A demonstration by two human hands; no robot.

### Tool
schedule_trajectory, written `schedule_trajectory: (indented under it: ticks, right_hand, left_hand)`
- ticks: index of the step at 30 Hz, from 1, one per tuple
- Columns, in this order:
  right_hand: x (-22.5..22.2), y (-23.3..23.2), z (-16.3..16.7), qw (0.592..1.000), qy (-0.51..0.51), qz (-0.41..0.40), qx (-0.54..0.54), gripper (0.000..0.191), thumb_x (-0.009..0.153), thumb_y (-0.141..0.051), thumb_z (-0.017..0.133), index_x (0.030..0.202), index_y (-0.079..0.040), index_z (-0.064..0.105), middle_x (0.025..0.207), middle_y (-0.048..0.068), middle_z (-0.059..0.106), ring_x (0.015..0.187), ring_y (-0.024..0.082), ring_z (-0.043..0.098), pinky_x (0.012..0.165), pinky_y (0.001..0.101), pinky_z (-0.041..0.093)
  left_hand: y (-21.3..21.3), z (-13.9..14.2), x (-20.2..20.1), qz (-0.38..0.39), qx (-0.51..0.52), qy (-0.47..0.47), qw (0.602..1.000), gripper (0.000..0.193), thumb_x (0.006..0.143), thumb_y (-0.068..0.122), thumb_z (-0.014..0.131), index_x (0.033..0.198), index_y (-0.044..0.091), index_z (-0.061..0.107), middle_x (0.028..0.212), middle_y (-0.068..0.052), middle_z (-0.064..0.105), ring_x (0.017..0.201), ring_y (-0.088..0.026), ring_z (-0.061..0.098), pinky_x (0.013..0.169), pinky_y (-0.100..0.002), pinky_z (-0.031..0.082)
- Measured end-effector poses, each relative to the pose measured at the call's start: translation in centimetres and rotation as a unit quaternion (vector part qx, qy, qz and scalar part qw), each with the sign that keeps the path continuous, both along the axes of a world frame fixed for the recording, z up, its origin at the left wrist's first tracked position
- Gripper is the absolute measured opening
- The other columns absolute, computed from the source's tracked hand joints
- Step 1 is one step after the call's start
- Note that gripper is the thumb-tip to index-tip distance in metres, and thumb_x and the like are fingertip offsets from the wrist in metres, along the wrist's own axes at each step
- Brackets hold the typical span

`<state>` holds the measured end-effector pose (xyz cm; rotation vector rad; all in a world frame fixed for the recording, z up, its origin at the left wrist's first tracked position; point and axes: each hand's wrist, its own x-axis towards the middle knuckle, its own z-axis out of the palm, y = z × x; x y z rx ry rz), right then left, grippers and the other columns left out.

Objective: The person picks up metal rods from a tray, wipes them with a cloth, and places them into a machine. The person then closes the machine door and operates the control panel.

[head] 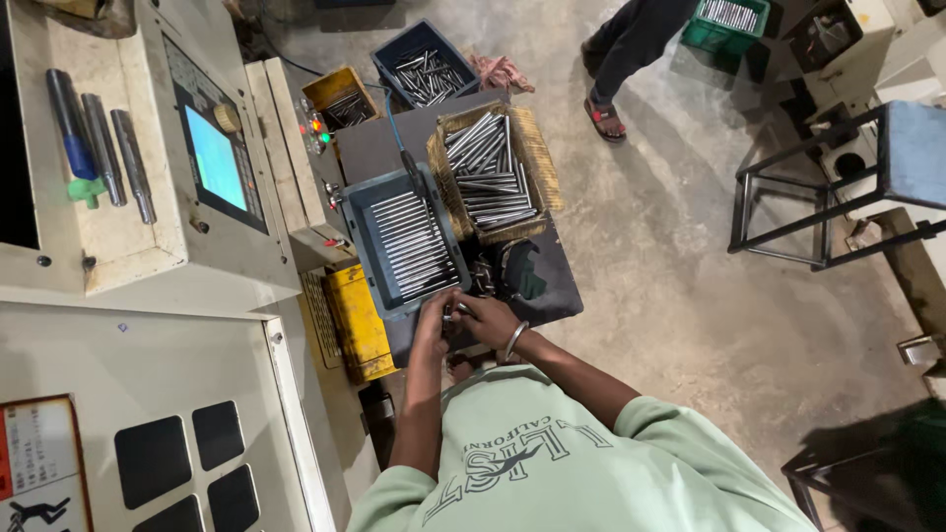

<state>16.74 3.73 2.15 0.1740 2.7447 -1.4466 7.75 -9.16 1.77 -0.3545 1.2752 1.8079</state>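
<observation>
Both hands meet at the near edge of the grey tray (357, 229), which lies on the dark worktop (552, 286) and is filled with steel rods laid side by side. The left hand (434, 320) has its fingers curled around a small metal part (451, 315), too small to make out further. The right hand (485, 317), with a metal bangle (514, 340) at the wrist, closes on the same part from the other side; the fingers of the two hands touch.

Just right of the grey tray sits a woven basket (537, 148) heaped with more rods. Beyond the tray stand a yellow bin (325, 87) and a dark blue crate (392, 47), both holding rods. Left of the tray rises a control panel with a lit blue screen (215, 158), and further left three cylindrical tools (99, 148) lie on the machine top. Another person's leg (623, 49) shows on the concrete floor, well away from the tray.
</observation>
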Motion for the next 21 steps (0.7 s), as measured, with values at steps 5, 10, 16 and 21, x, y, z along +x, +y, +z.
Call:
schedule_trajectory:
  ticks: [5,10,16,21]
  right_hand:
    - [0.5,-0.5,0.6,1.0,-0.018,-0.021,0.009,0.037,0.097,-0.028,0.062,0.134,-0.023,0.058,0.096,0.014,0.075,0.088,0.038,0.071,0.071,0.0501,0.052]
    - [0.6,-0.5,1.7,1.0,0.002,-0.011,0.008,0.031,0.098,-0.029,0.061,0.127,-0.019,0.059,0.085,0.016,0.071,0.08,0.039,0.069,0.068,0.0488,0.05]
    - [0.6,0.0,2.7,0.992,-0.016,-0.012,-0.122,0.023,0.103,-0.031,0.059,0.111,-0.009,0.057,0.079,0.016,0.065,0.074,0.037,0.068,0.069,0.0452,0.051]
    - [0.6,0.5,1.5,0.999,0.026,0.0,-0.045,0.026,0.1,-0.03,0.06,0.116,-0.009,0.058,0.097,0.015,0.071,0.09,0.039,0.069,0.071,0.0479,0.051]
  left_hand:
    - [0.5,-1.0,0.3,-0.015,-0.003,0.05,0.999,0.024,0.095,0.019,0.057,0.109,0.008,0.074,0.077,0.002,0.065,0.06,-0.008,0.058,0.051,-0.023,0.043]
    - [0.5,-1.4,-0.2,0.019,0.001,0.061,0.998,0.02,0.09,0.016,0.064,0.106,0.009,0.074,0.074,0.0,0.057,0.057,-0.009,0.053,0.049,-0.026,0.039]
    - [-0.4,-1.6,-0.1,0.071,-0.068,-0.038,0.994,0.015,0.087,0.026,0.073,0.086,0.015,0.064,0.059,0.002,0.051,0.042,-0.012,0.045,0.039,-0.028,0.033]
    - [-0.3,-1.8,0.3,0.029,-0.023,-0.078,0.996,0.018,0.088,0.029,0.074,0.082,0.013,0.066,0.056,0.001,0.052,0.038,-0.013,0.042,0.036,-0.029,0.031]
